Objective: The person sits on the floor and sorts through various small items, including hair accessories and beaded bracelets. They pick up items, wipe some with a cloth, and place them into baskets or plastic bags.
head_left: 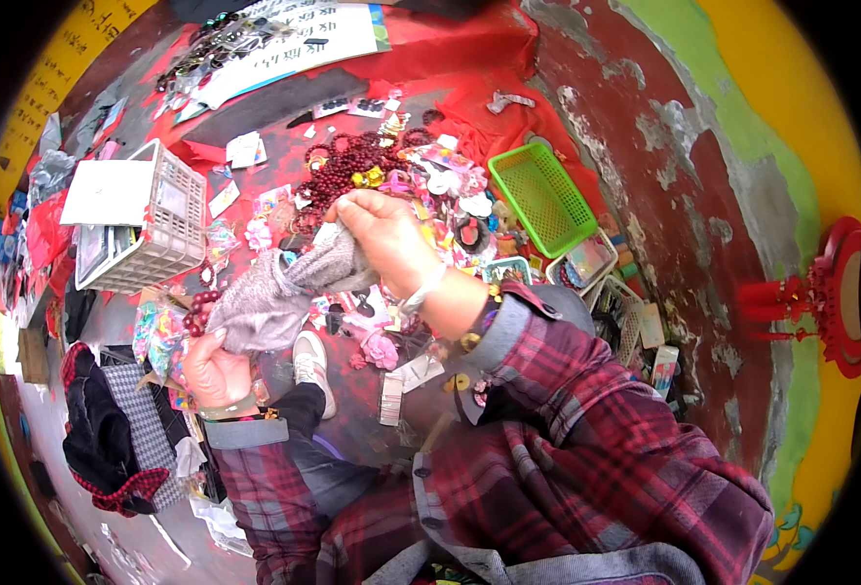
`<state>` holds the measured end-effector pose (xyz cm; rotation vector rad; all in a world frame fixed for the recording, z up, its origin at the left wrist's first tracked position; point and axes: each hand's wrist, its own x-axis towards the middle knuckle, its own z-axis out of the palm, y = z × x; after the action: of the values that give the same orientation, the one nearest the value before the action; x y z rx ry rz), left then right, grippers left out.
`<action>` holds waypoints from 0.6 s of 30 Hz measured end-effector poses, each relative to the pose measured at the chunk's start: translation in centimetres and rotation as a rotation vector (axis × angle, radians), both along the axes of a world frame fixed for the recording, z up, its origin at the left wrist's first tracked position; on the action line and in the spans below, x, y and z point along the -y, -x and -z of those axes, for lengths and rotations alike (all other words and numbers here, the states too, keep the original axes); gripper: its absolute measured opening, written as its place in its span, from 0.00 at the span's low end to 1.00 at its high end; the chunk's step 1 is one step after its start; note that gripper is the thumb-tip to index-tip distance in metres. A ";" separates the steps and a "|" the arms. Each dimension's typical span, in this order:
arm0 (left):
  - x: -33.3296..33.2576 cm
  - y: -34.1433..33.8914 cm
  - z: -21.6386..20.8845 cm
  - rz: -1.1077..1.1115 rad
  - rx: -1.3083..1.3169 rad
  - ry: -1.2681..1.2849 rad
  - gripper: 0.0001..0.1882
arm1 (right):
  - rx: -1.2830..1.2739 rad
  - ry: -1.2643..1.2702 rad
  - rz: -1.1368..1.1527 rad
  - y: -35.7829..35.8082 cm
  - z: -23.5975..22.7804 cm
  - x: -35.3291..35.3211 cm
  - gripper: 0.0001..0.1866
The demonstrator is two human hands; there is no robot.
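A soft grey knitted cloth [260,300], bunched at its middle, stretches between my hands above the red ground cover. My right hand [386,244] is closed on its upper end, with a small white tag beside the fingers. At the lower left end, my left hand [216,372] is closed with its thumb against the cloth's edge; its fingertips are partly hidden. A cluster of dark red beads [198,312] shows just past the left thumb. Beyond the cloth lies a pile of dark red bead strings [352,166], beside pink and white hair ornaments [445,180].
A white plastic crate [175,210] stands at the left, and a green basket [544,200] at the right. Bagged items [157,336] lie near my left wrist. A dark garment [99,439] hangs over a checked surface. My shoe [311,370] is below the cloth.
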<state>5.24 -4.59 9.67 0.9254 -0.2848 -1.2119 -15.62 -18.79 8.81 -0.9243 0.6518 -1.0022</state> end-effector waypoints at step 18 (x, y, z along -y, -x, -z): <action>0.8 3.7 -0.7 0.195 0.157 0.027 0.16 | -0.180 -0.269 -0.420 -2.4 3.6 -5.0 0.15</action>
<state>1.56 -5.41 10.38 0.9884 -0.5250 -1.3117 -13.20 -13.81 5.18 -0.8708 0.6875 -0.4485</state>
